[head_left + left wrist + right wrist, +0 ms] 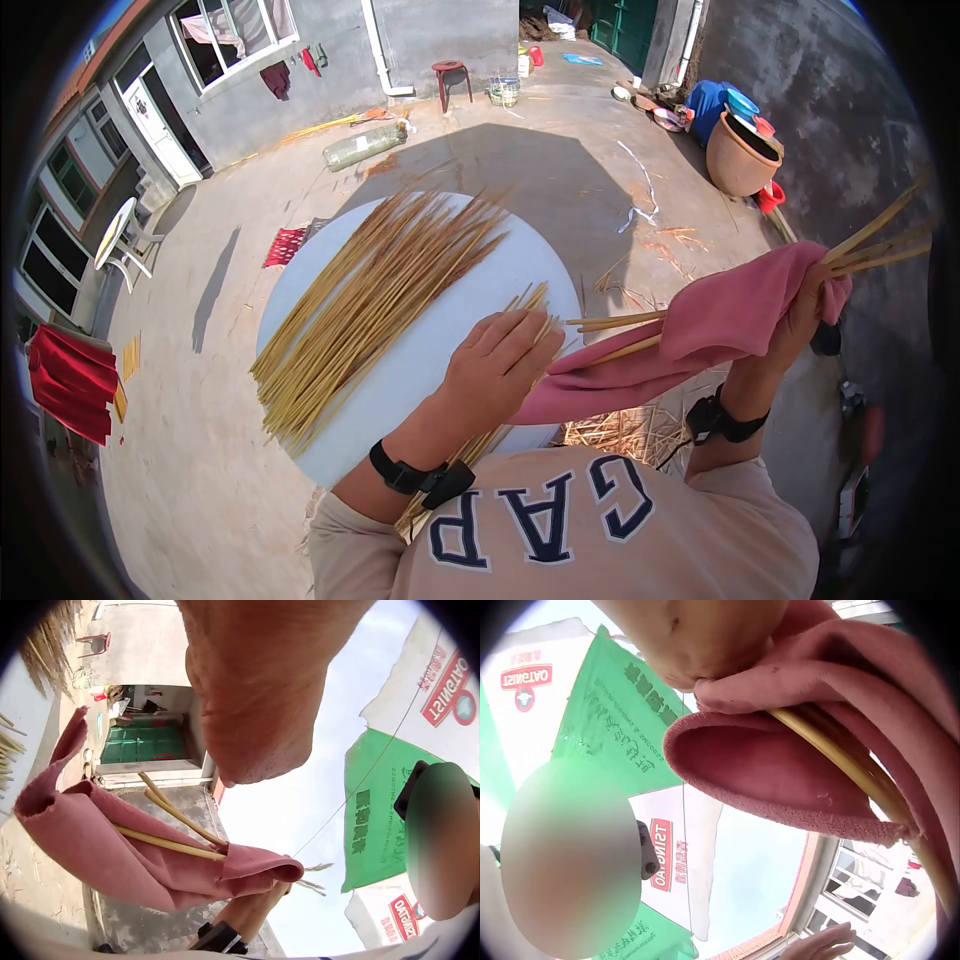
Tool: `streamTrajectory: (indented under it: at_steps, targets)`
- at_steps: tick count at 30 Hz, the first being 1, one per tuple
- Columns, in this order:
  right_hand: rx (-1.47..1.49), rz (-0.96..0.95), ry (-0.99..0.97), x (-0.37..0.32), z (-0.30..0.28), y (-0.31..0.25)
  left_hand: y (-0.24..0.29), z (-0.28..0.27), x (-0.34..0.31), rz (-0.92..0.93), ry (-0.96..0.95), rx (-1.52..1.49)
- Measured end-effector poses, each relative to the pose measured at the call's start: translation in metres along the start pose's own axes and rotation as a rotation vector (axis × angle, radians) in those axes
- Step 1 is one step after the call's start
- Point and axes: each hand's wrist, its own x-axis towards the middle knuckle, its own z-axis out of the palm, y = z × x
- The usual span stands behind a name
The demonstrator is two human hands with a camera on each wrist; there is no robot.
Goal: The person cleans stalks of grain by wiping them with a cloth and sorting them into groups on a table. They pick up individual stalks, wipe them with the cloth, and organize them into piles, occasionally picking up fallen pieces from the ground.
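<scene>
My right hand [803, 308], raised at the right, grips a pink cloth [735, 295] folded round a few straw stalks [880, 245]. Stalk ends stick out past the hand, and others show at the cloth's left side. The left wrist view shows the cloth [127, 855] hanging in a loose fold along the stalks. My left hand [505, 360] is over the table's right part with its fingers extended, above a small bunch of stalks [535, 297] that it partly hides. A larger spread of long stalks [370, 310] lies across the round white table [420, 385].
Broken straw [635, 435] litters the ground beside the table. A large clay pot [740, 160] and a blue barrel [707, 105] stand by the right wall. Farther off are a red stool [450, 72], a wrapped roll [365, 146] and a white chair [125, 240]. A green-and-white parasol [379, 802] spreads overhead.
</scene>
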Motion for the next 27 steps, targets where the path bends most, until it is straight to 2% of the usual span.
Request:
streamTrajectory:
  at_steps: [1, 3, 4, 5, 6, 7, 8, 9, 11, 12, 13, 14, 15, 16, 18, 19, 22, 23, 25, 26, 27]
  targets:
    - [0.001, 0.003, -0.007, -0.007, -0.002, 0.003, 0.005, -0.006, 0.003, 0.098, 0.081, 0.143]
    - [-0.407, 0.048, -0.35, -0.033, -0.005, 0.009, 0.019, -0.02, 0.009, 0.158, 0.084, 0.241]
    - [-0.383, 0.155, -0.588, -0.047, 0.013, 0.001, 0.024, -0.024, 0.012, 0.256, 0.11, 0.311]
    - [-0.434, 0.503, -0.785, -0.058, 0.016, 0.009, 0.026, -0.025, 0.013, 0.355, 0.134, 0.38]
    - [-0.634, 0.277, -1.093, -0.069, 0.026, 0.016, 0.026, -0.026, 0.013, 0.354, 0.135, 0.382]
    - [-0.733, -0.43, -1.273, -0.078, 0.026, 0.029, 0.026, -0.026, 0.012, 0.304, 0.022, 0.403]
    - [-0.657, -0.31, -1.302, -0.096, 0.027, 0.046, 0.026, -0.026, 0.011, 0.252, -0.092, 0.422]
    - [-0.656, -0.308, -1.305, -0.106, 0.028, 0.051, 0.023, -0.024, 0.007, 0.249, -0.093, 0.422]
    - [-0.907, -0.188, -1.538, -0.12, 0.029, 0.056, 0.008, -0.019, -0.008, 0.12, -0.265, 0.482]
    - [-0.988, -0.124, -1.638, -0.122, 0.033, 0.058, 0.004, -0.014, -0.018, 0.119, -0.273, 0.474]
    - [-0.991, -0.105, -1.638, -0.125, 0.031, 0.062, 0.002, -0.01, -0.028, 0.027, -0.372, 0.44]
    - [-0.849, -0.208, -1.673, -0.13, 0.026, 0.068, 0.001, -0.008, -0.037, -0.063, -0.473, 0.398]
    - [-0.71, -0.302, -1.699, -0.135, 0.018, 0.074, -0.003, -0.007, -0.044, -0.059, -0.49, 0.371]
    - [-0.728, -0.258, -1.703, -0.141, 0.011, 0.08, -0.008, -0.009, -0.048, -0.114, -0.529, 0.279]
    - [-0.49, -0.323, -1.468, -0.15, 0.0, 0.091, -0.005, -0.007, -0.064, -0.169, -0.592, 0.143]
    - [-0.513, -0.293, -1.465, -0.147, -0.003, 0.089, -0.003, -0.006, -0.068, -0.195, -0.55, 0.184]
    - [-0.729, -0.023, -1.658, -0.12, -0.001, 0.083, -0.016, -0.019, -0.083, -0.261, -0.487, 0.253]
    - [-0.732, -0.023, -1.656, -0.111, -0.006, 0.088, -0.022, -0.027, -0.09, -0.316, -0.467, 0.286]
    - [-0.884, -0.191, -1.589, -0.093, -0.019, 0.1, -0.034, -0.041, -0.103, -0.362, -0.44, 0.285]
    - [-0.884, -0.192, -1.588, -0.086, -0.027, 0.105, -0.039, -0.048, -0.11, -0.408, -0.416, 0.282]
    - [-0.894, -0.31, -1.468, -0.078, -0.037, 0.11, -0.044, -0.053, -0.117, -0.403, -0.416, 0.283]
